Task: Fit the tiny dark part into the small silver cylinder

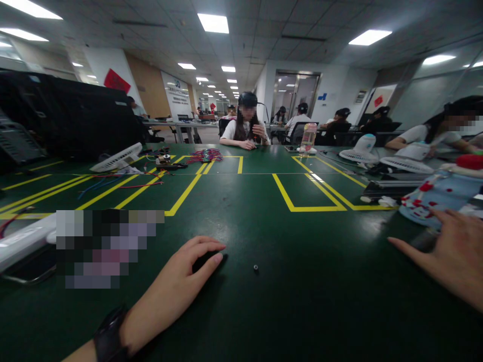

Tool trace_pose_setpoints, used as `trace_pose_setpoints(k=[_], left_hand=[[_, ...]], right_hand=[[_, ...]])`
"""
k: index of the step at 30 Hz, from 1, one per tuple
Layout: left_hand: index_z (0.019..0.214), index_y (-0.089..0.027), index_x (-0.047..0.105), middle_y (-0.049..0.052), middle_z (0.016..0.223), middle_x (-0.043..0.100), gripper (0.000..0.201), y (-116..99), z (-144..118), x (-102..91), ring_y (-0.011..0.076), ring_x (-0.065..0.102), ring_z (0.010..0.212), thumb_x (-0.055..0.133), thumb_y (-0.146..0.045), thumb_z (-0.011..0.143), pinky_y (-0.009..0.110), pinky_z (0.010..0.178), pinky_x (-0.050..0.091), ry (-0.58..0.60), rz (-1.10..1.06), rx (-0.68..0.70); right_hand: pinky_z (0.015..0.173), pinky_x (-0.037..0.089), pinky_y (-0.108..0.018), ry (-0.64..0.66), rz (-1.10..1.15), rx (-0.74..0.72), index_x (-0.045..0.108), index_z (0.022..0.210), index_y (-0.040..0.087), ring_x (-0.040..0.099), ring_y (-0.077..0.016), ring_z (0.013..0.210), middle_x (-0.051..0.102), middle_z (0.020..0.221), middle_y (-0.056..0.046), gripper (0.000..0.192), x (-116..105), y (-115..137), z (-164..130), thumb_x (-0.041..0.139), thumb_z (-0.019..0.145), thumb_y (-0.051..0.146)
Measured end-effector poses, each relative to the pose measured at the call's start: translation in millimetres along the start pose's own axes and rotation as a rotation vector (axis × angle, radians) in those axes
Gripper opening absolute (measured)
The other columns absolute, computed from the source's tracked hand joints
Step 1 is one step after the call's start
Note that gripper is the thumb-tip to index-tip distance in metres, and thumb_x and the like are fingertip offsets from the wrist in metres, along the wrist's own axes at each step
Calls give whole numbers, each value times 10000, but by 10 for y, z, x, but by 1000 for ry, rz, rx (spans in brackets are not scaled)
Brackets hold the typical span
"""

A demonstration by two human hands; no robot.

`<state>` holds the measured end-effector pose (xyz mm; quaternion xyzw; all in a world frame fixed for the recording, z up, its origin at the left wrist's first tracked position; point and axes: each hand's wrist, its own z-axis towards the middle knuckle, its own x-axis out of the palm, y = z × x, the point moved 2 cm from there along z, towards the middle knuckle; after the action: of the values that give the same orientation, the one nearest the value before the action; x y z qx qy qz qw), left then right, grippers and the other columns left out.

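On the dark green table, a small metal ring-like piece [255, 267] with a dark centre lies in front of me. My left hand [192, 266] rests to the left of it, fingers loosely bent, thumb and forefinger apart, with nothing seen in them. At the right edge, my right hand [449, 251] has its thumb stretched out and its fingers spread. Between them shows a blurred greyish cylinder [427, 238]; whether I touch it is unclear. Just behind that hand stands a light blue bag [433, 196] with red patterns.
A white device [26, 244] lies at left beside a pixelated patch. Bundled coloured wires [206, 155], a bottle [308, 134] and white fans [360, 151] stand farther back. Across the table sits a person [245, 125]. Yellow tape [319, 208] marks the tabletop.
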<state>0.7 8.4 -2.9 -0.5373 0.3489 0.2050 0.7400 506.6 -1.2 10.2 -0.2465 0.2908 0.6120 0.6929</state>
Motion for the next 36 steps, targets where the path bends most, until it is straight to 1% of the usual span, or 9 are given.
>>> trace_pose_setpoints(k=[2,4,7,11,15,21,24,27,36], left_hand=[[1108,-311,624,4,1182,580,252,8,3,3,205,548,1116,488,-416,923,381,1001,418,5,-3,3],[1098,-311,625,2,1177,579,244,18,5,2,203,549,1109,489,-414,924,379,995,420,8,-8,1],[1099,-312,618,0,1172,581,233,24,5,-1,199,548,1105,494,-404,925,382,1004,409,1,-12,5],[1091,-314,621,0,1173,583,220,18,-3,-12,201,542,1114,497,-388,926,393,1020,394,2,-5,25],[1085,-312,626,5,1178,577,221,16,-12,-16,205,547,1108,494,-387,925,401,1005,411,16,-8,21],[1079,-288,646,34,1181,570,257,2,2,0,232,557,1098,494,-415,915,443,992,425,16,18,4],[1077,-283,654,44,1176,577,273,-15,-3,0,245,560,1096,486,-425,915,461,986,431,16,26,11],[1061,-286,661,42,1176,581,263,-17,-15,-2,243,565,1097,494,-423,912,453,986,438,13,28,17],[1076,-297,660,32,1201,570,254,8,-19,-5,227,566,1103,504,-410,911,413,984,446,21,36,8]], right_hand=[[1042,269,-546,33,39,-173,360,1373,131,289,-385,1318,376,1367,-232,729,-106,655,-33,529,801,549],[1034,329,-477,185,282,-420,390,1348,218,394,-281,1253,431,1347,-124,593,-189,1389,-112,517,837,490],[967,411,-372,533,585,-600,407,1352,287,463,-184,1150,492,1286,-47,500,-227,2316,-275,516,872,375],[838,448,-276,682,796,-623,647,969,237,518,-121,943,598,994,-17,226,-182,2790,-347,427,917,234],[803,460,-261,580,756,-451,616,1003,190,543,-116,909,593,1002,-50,240,-121,2277,-115,393,920,220],[755,429,-344,182,95,-142,594,985,183,568,-203,864,617,974,-98,323,-242,572,324,426,883,440],[649,395,-341,312,-128,88,621,916,181,566,-204,740,628,857,-111,349,-257,-67,378,426,867,466],[664,387,-334,470,-114,200,656,859,177,566,-179,695,641,834,-108,317,-186,-341,385,461,849,426],[635,364,-344,504,-134,326,707,899,168,588,-192,728,652,848,-120,457,-86,-647,449,497,781,557]])
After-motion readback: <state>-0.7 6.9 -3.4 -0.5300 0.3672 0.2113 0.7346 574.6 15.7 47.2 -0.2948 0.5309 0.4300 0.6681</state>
